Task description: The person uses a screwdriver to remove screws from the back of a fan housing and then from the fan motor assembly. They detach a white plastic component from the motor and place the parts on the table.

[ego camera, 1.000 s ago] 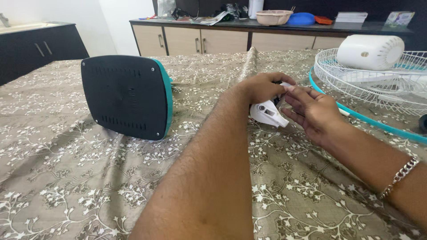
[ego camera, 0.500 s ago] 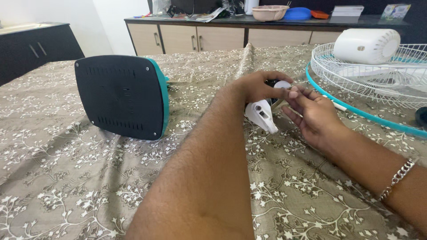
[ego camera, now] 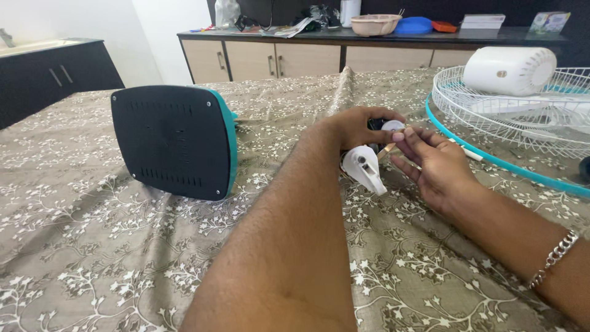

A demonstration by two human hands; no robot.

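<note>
A brown floral cloth [ego camera: 123,258] is covering the tabletop, and the dark sideboard [ego camera: 381,38] is running along the far wall at twelve o'clock. A white wire fan guard [ego camera: 522,120] with a teal rim is lying at two o'clock, carrying a white motor housing [ego camera: 509,71]. A black square fan base [ego camera: 169,142] with a teal edge is standing tilted on its side at ten o'clock. On the sideboard, a flat white box [ego camera: 483,22] is resting at one o'clock beside a blue lid [ego camera: 413,26] and a beige bowl [ego camera: 375,24], whose contents are not showing. At centre, the left hand [ego camera: 359,126] is curling closed around the small white plastic fan part [ego camera: 364,168], which is sitting just above the cloth. The right hand [ego camera: 430,163] is lying half open, its fingertips [ego camera: 402,134] touching the part's round white top.
</note>
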